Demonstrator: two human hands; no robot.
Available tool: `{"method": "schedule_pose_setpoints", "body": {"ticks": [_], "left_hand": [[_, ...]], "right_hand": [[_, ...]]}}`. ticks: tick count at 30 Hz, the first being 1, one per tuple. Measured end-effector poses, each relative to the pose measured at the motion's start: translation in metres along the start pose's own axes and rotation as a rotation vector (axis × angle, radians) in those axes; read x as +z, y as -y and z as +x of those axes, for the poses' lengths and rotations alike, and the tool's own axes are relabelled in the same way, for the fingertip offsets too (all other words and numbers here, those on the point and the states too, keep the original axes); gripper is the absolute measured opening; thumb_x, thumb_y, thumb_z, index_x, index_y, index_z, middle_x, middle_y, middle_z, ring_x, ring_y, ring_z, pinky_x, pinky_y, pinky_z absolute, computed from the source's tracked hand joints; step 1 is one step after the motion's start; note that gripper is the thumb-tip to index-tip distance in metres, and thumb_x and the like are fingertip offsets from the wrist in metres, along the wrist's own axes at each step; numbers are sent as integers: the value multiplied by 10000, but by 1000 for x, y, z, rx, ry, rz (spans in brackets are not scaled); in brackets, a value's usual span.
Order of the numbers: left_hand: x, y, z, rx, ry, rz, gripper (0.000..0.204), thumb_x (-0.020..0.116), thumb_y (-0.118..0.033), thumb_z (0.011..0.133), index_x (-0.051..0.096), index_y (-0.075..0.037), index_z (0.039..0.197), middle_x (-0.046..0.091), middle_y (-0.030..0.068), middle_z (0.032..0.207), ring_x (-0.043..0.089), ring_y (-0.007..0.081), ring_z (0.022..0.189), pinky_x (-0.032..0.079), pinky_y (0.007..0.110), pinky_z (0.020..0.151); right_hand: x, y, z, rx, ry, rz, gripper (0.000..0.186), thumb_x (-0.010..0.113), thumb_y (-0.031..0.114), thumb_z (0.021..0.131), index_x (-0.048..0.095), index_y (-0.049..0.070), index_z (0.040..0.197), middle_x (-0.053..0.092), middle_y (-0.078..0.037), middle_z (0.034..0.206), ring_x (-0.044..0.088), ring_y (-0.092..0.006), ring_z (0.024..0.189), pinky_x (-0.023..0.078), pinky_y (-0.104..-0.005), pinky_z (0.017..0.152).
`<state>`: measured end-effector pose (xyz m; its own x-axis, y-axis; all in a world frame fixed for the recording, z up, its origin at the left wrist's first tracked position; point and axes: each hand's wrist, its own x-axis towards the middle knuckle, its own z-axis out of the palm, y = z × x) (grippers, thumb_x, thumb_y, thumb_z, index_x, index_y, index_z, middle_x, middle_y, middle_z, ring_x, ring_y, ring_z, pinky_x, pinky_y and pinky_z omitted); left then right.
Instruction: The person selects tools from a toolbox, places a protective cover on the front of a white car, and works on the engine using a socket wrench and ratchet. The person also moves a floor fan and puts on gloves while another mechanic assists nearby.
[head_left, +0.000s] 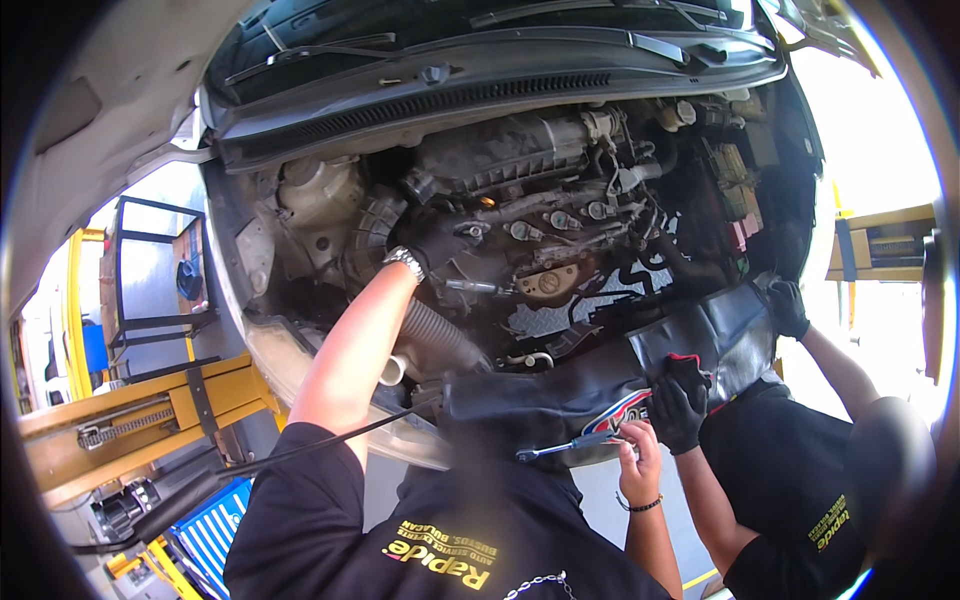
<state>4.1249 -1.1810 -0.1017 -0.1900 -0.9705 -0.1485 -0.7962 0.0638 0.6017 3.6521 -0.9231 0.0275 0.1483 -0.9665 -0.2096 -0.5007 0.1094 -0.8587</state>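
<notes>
My left hand (pixel 436 246), in a dark glove below a metal wristwatch, reaches down into the engine bay by the intake side of the engine (pixel 540 225). Its fingers blend into the dark parts, so their grip is hidden. Nearer to me, my bare right hand (pixel 641 460) pinches the handle end of a ratchet wrench (pixel 568 446), whose chrome head points left. The ratchet is held above a black fender cover (pixel 545 400) draped over the car's front. Left of the cover, a ribbed air hose (pixel 436 328) lies below my left wrist.
A co-worker at my right has one gloved hand (pixel 680 405) on the cover close to my right hand, the other (pixel 787 308) at its far right end. The raised hood (pixel 110 110) hangs at upper left. Yellow lift arms (pixel 150 410) flank the car. A dark cable (pixel 330 440) crosses my left arm.
</notes>
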Motion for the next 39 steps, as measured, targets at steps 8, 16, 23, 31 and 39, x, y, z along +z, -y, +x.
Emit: {"method": "schedule_pose_setpoints", "body": {"ticks": [8,16,23,31,39], "left_hand": [[40,19,-18,56,27,-455,455,672,13,893,684,-87,1337,735,80,1273,691,167,1154,523,311,1014],[52,7,-13,44,-240,-333,360,711,-206,892,718,-100,1236,745,184,1055,721,364,987,573,419,823],[71,30,-16,-70,-189,342,239,521,-193,980,725,-75,1019,723,195,915,701,387,887,550,495,789],[67,39,-22,302,-226,253,223,556,-141,923,733,-52,1025,715,167,994,708,322,940,566,447,833],[59,15,-17,15,-280,-47,257,582,-228,932,721,-55,1061,734,181,987,705,373,944,560,479,816]], "right_hand": [[43,26,69,-219,25,-110,268,722,105,874,688,0,1118,666,-175,1116,661,-367,1016,534,-430,882],[182,112,264,-232,55,-634,405,680,432,940,630,37,1017,666,-161,1007,700,-370,906,570,-458,795],[234,138,328,-213,302,-930,339,502,298,1013,736,53,1034,766,-141,981,754,-288,944,578,-412,773],[219,121,338,-831,405,-1012,248,510,186,963,696,92,1097,710,-102,1117,716,-258,1001,536,-398,877],[214,139,336,-486,400,-1054,396,586,431,999,715,83,1136,744,-104,1068,734,-276,994,577,-405,829]]}}
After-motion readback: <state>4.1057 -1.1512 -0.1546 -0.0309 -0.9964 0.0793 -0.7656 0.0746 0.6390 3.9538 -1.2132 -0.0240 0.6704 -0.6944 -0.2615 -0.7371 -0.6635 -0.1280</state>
